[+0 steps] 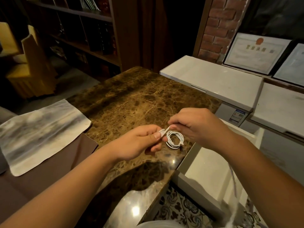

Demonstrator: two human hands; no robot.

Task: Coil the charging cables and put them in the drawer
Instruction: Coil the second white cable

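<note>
Both hands meet at frame centre over the counter [131, 96]. Left hand [139, 142] pinches a white cable [174, 139] between thumb and fingers; right hand [190, 124] pinches its free end just beside. Most of the cable hangs coiled between them. An open drawer [213, 175] sits at lower right, a cloth [41, 129] at left.

A white coiled charging cable [174, 139] lies on a brown, gold-veined marble table [131, 96]; a grey-and-white streaked cloth [39, 130] covers a plain brown mat [49, 175].
</note>
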